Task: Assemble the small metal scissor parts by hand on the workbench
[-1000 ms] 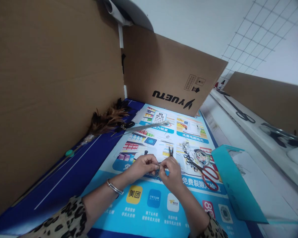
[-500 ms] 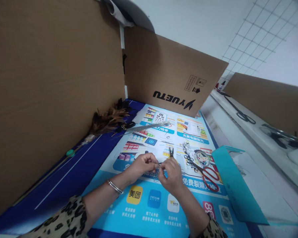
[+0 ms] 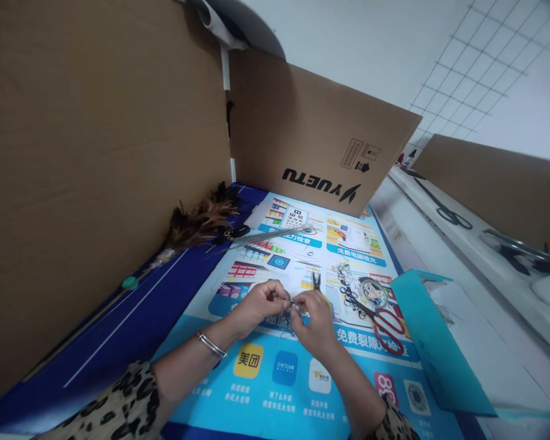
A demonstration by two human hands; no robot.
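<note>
My left hand (image 3: 266, 305) and my right hand (image 3: 315, 321) meet over the printed sheet (image 3: 238, 391). Both are closed, with thumbs and fingertips pinched on something small, thin and dark between them; its kind is too small to make out. Thin, tangled wire-like strands (image 3: 285, 327) show just below the fingers. Dark-jawed pliers (image 3: 316, 282) lie just beyond my right hand, their handles partly hidden by it. Further right are red-handled scissors (image 3: 387, 330), a heap of small dark wire loops (image 3: 345, 282) and a round clear container (image 3: 374, 293).
Cardboard panels (image 3: 321, 134) stand at the back and left. A feather duster (image 3: 201, 217) lies along the left panel, near a bundle of thin metal rods (image 3: 279, 233). On the right are a teal folder (image 3: 440, 348) and a white ledge holding black scissors (image 3: 453, 217).
My fingertips have drawn closer together, the right hand turning slightly with its fingers shifting left. The surrounding things have stayed in place.
</note>
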